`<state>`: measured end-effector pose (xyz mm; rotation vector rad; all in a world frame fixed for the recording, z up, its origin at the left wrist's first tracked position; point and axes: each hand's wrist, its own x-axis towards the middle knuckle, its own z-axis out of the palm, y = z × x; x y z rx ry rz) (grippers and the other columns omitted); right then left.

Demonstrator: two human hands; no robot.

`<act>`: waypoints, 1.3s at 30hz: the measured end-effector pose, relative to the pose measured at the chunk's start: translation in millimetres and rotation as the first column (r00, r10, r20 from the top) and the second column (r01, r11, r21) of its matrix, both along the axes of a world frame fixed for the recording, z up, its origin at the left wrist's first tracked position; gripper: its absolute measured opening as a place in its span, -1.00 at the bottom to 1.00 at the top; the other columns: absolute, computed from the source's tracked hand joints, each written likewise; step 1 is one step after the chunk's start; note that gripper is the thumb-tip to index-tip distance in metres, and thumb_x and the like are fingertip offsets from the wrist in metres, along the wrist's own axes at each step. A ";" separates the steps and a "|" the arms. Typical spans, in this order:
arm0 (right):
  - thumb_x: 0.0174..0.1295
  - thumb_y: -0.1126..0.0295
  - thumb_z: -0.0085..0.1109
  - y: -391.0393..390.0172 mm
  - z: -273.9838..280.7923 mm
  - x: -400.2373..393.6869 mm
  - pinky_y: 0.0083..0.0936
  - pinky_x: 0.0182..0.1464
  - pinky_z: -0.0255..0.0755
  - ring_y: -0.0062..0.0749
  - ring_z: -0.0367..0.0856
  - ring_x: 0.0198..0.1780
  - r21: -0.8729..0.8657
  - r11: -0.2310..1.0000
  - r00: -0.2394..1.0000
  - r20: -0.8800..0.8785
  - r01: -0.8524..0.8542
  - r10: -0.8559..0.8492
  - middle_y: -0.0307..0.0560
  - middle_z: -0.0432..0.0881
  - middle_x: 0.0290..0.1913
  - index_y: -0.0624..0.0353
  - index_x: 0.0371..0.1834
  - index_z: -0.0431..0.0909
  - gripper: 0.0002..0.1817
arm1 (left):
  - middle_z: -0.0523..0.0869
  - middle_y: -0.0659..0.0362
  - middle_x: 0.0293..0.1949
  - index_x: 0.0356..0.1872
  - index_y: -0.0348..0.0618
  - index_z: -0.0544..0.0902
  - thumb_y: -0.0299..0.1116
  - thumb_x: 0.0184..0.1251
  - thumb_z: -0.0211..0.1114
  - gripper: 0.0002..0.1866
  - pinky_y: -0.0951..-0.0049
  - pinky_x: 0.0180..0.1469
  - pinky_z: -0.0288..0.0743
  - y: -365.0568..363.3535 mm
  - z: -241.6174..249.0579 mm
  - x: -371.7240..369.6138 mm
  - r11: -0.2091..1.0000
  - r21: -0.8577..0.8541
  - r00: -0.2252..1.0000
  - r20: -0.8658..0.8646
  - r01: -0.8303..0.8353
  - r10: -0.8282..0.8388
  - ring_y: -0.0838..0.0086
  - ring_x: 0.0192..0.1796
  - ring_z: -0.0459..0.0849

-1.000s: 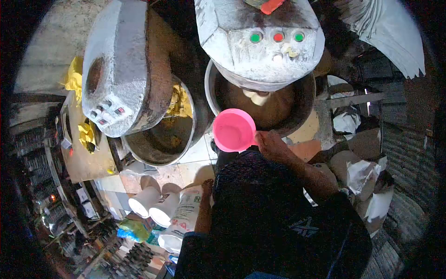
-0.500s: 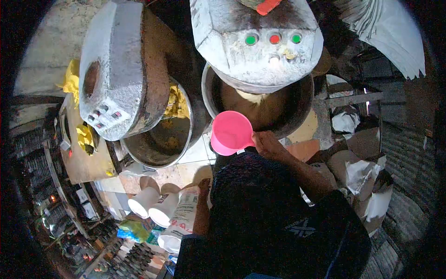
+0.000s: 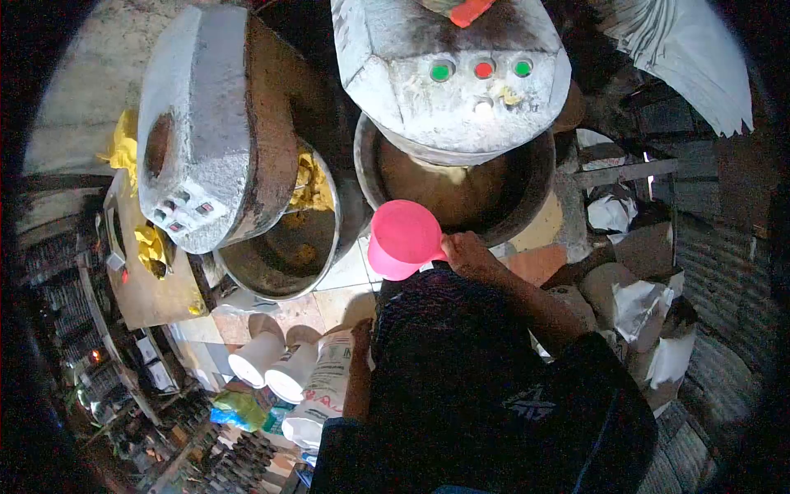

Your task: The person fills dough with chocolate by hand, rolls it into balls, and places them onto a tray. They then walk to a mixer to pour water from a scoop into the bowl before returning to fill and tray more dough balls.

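Head cam: R hand (image 3: 467, 253) clamped on pink cup (image 3: 405, 236); L hand (image 3: 361, 336) shadowed, can't tell grip.

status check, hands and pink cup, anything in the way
Right hand grips pink cup. Left hand beside white sack, contact unclear. Mixer head overhangs bowl ahead.

One dipper (image 3: 405, 239), two mixers (image 3: 451, 103), two bowls (image 3: 280, 259)

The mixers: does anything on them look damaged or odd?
Yes, they look worn. The left mixer has a brown oval on its side, patch or hole, I can't tell; the right mixer has dark stains on top. Both marks stand out against pale housings. The cup in the right hand shows no damage.
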<state>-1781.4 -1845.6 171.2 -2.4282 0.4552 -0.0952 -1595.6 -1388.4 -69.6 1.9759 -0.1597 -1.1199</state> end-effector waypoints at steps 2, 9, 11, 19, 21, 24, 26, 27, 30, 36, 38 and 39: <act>0.27 0.38 -0.14 0.8 -16.1 1.9 -0.03 -0.33 0.39 0.14 0.56 -0.43 0.086 0.996 0.999 -0.033 0.000 0.003 0.25 0.57 -0.45 0.45 -0.22 0.41 -0.73 | 0.68 0.15 -0.21 -0.13 -0.20 0.65 -0.12 0.35 0.18 -0.66 0.37 -0.11 0.51 -1.4 0.5 -0.1 0.988 0.148 0.999 -0.046 0.033 -0.026 0.46 -0.20 0.61; 0.26 0.40 -0.11 -2.8 -8.1 7.1 0.01 -0.29 0.40 0.16 0.57 -0.42 0.141 0.990 0.998 -0.058 -0.010 0.018 0.24 0.57 -0.47 0.41 -0.26 0.40 -0.77 | 0.68 0.23 -0.32 -0.19 -0.23 0.68 -0.26 0.28 0.24 -0.75 0.44 -0.18 0.51 13.5 -32.0 1.0 0.997 -0.010 0.996 -0.045 -0.079 0.078 0.49 -0.25 0.60; 0.27 0.40 -0.12 1.0 -15.8 4.3 0.01 -0.30 0.40 0.16 0.57 -0.42 0.095 0.995 1.000 -0.010 -0.009 0.010 0.23 0.56 -0.48 0.41 -0.26 0.40 -0.77 | 0.68 0.25 -0.33 -0.21 -0.22 0.69 -0.28 0.28 0.26 -0.77 0.45 -0.20 0.50 13.4 -31.1 1.4 0.993 -0.117 0.999 0.044 0.012 -0.007 0.51 -0.26 0.59; 0.23 0.38 -0.10 1.3 -13.6 6.0 0.01 -0.39 0.39 0.16 0.56 -0.46 0.112 0.992 0.997 0.046 0.059 -0.065 0.24 0.54 -0.52 0.43 -0.22 0.44 -0.73 | 0.69 0.19 -0.30 -0.22 -0.26 0.69 -0.28 0.30 0.27 -0.77 0.47 -0.23 0.49 8.2 -12.6 -6.3 0.993 0.053 0.988 -0.111 -0.106 0.111 0.52 -0.24 0.59; 0.26 0.35 -0.13 -0.7 -12.8 6.0 0.01 -0.37 0.39 0.18 0.56 -0.45 0.095 0.995 0.998 0.056 -0.014 0.009 0.26 0.55 -0.51 0.42 -0.21 0.45 -0.71 | 0.69 0.19 -0.30 -0.22 -0.27 0.69 -0.28 0.30 0.27 -0.77 0.47 -0.22 0.49 13.2 -19.6 -5.9 0.996 0.032 0.991 -0.103 -0.086 0.089 0.52 -0.24 0.59; 0.28 0.32 -0.14 -1.7 -4.2 10.3 0.01 -0.34 0.40 0.19 0.57 -0.43 0.234 0.971 0.998 -0.039 0.053 -0.045 0.27 0.56 -0.49 0.40 -0.18 0.46 -0.69 | 0.69 0.18 -0.30 -0.22 -0.27 0.69 -0.28 0.30 0.27 -0.76 0.47 -0.22 0.49 15.5 -23.1 -3.9 0.998 0.015 0.992 -0.103 -0.069 0.070 0.51 -0.24 0.59; 0.29 0.32 -0.14 0.7 -12.0 10.9 0.00 -0.34 0.41 0.18 0.57 -0.43 0.206 0.977 0.998 -0.024 0.056 -0.052 0.26 0.57 -0.49 0.39 -0.16 0.46 -0.68 | 0.69 0.18 -0.30 -0.22 -0.27 0.69 -0.28 0.30 0.27 -0.76 0.47 -0.22 0.49 14.4 -22.2 -2.7 0.998 0.003 0.993 -0.104 -0.063 0.063 0.51 -0.23 0.59; 0.29 0.31 -0.14 2.0 -15.6 10.5 0.00 -0.34 0.41 0.18 0.57 -0.44 0.179 0.982 0.998 -0.008 0.058 -0.057 0.25 0.57 -0.50 0.39 -0.14 0.46 -0.68 | 0.69 0.18 -0.30 -0.22 -0.27 0.69 -0.28 0.30 0.27 -0.76 0.47 -0.22 0.49 14.2 -21.6 -2.0 0.998 -0.004 0.993 -0.104 -0.061 0.060 0.50 -0.23 0.59; 0.30 0.31 -0.14 4.1 -4.3 6.1 -0.03 -0.32 0.43 0.16 0.57 -0.41 0.072 0.996 0.999 0.015 0.047 -0.049 0.24 0.57 -0.46 0.38 -0.11 0.45 -0.68 | 0.70 0.18 -0.30 -0.22 -0.27 0.69 -0.28 0.31 0.27 -0.76 0.46 -0.21 0.49 8.3 -8.2 -3.1 0.998 0.015 0.993 -0.108 -0.053 0.054 0.50 -0.24 0.60; 0.31 0.29 -0.13 0.9 13.4 8.1 -0.02 -0.27 0.38 0.16 0.53 -0.31 0.196 0.979 0.998 -0.032 0.059 -0.053 0.25 0.55 -0.35 0.35 -0.05 0.43 -0.67 | 0.71 0.16 -0.28 -0.22 -0.30 0.69 -0.26 0.31 0.28 -0.74 0.45 -0.19 0.49 16.0 -26.2 -2.5 0.999 -0.012 0.994 -0.102 -0.049 0.048 0.48 -0.25 0.61; 0.32 0.29 -0.14 0.3 2.7 7.8 0.00 -0.27 0.37 0.15 0.52 -0.32 0.184 0.982 0.994 -0.107 0.029 -0.009 0.24 0.55 -0.34 0.35 -0.04 0.42 -0.66 | 0.71 0.15 -0.28 -0.22 -0.30 0.69 -0.25 0.31 0.28 -0.74 0.45 -0.19 0.49 17.3 -26.5 -4.2 1.000 -0.003 0.996 -0.089 -0.029 0.029 0.48 -0.25 0.61; 0.32 0.29 -0.15 0.7 -2.2 7.0 0.02 -0.27 0.36 0.15 0.52 -0.32 0.176 0.984 0.983 -0.182 -0.003 0.035 0.23 0.55 -0.32 0.36 -0.03 0.42 -0.66 | 0.71 0.15 -0.28 -0.22 -0.30 0.69 -0.25 0.31 0.28 -0.74 0.45 -0.19 0.49 17.5 -27.4 -5.0 1.000 -0.001 0.996 -0.083 -0.023 0.023 0.48 -0.25 0.61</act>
